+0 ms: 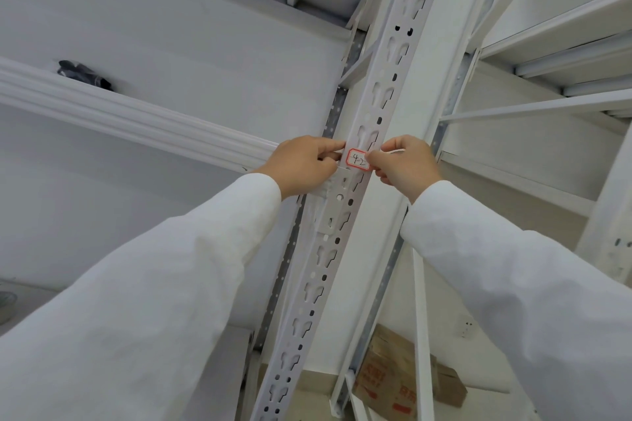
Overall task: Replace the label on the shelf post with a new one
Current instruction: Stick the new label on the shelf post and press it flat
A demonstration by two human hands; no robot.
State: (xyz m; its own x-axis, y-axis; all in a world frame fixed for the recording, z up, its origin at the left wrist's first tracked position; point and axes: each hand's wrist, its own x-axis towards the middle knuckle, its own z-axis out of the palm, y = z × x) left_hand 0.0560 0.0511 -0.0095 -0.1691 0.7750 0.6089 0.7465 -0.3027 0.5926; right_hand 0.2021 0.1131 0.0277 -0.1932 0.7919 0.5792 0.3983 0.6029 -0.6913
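Two hands, left hand (302,166) and right hand (405,164), grip pinching label (358,160) on white slotted post (383,79); cardboard box (393,383) below.

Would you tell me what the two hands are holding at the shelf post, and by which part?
The label, pinched by its left edge in the left hand and by its right edge in the right hand.
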